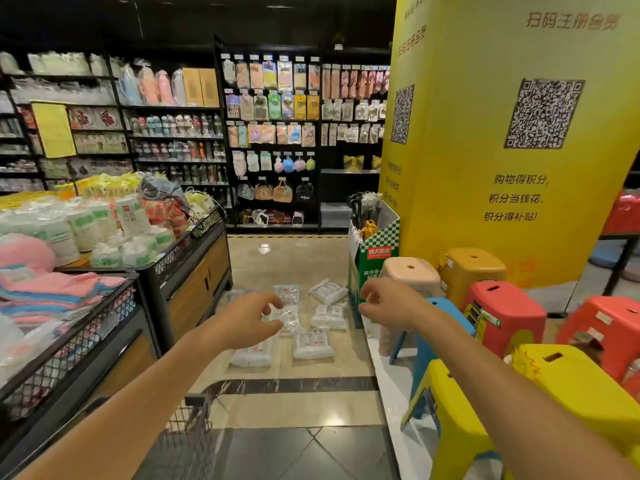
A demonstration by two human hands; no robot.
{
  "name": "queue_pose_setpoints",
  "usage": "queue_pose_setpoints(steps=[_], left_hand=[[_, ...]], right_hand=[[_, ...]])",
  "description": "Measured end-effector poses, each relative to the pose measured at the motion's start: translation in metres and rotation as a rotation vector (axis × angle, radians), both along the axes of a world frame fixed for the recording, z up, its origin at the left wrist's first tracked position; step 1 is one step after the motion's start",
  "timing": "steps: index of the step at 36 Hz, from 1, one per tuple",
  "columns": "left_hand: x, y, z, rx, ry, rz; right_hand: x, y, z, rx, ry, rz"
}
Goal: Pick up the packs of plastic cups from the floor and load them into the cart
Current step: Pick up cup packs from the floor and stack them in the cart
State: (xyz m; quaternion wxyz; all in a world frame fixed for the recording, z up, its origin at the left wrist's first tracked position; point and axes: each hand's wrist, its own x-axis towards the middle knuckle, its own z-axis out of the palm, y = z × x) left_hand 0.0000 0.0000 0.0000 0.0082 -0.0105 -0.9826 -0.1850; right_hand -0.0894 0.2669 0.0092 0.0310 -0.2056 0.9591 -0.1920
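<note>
Room: a shop aisle, with dark shelves (270, 133) of hanging goods along the back wall.
Pillar: a big yellow pillar (485, 168) with printed codes stands on the right.
Counter: a wood and mesh counter (194, 268) on the left carries stacked cups and folded cloths.
Stools: coloured plastic stools (502, 317) are grouped at the foot of the pillar.
Floor: beige glossy tiles (294, 403), crossed by one dark marble band.
Cart: only a wire corner of the cart (188, 427) shows at the lower left, on the near side of the dark band.
Packs: the packs of plastic cups (311, 344) lie flat on the floor in a loose group beyond the band. Several have the long side across the aisle, and the far right one is turned on a diagonal.
Left hand: the left hand (249, 318) is stretched forward and its fingers (273, 301) are curled. They overlap a clear pack in the view, so I cannot tell if they touch it.
Right hand: the right hand (388, 301) is raised to the right of the packs, with loosely curled fingers (367, 292) that hold nothing visible.
</note>
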Motion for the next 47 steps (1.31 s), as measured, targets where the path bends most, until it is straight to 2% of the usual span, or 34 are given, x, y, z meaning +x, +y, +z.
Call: queue_pose_setpoints(steps=[11,20,29,47], left_hand=[[-0.141,0.041,0.0,-0.016,0.005,0.041],[-0.222,0.048,-0.013,0.043,-0.01,0.062],[-0.301,0.02,-0.024,0.073,-0.025,0.058],[-0.511,-0.08,-0.044,0.136,-0.033,-0.053]], right_hand=[[-0.131,0.039,0.004,-0.012,-0.025,0.018],[-0.215,0.047,-0.008,0.02,-0.022,0.027],[-0.295,0.026,-0.017,0.009,-0.042,0.032],[-0.469,-0.073,-0.009,0.044,-0.048,-0.088]])
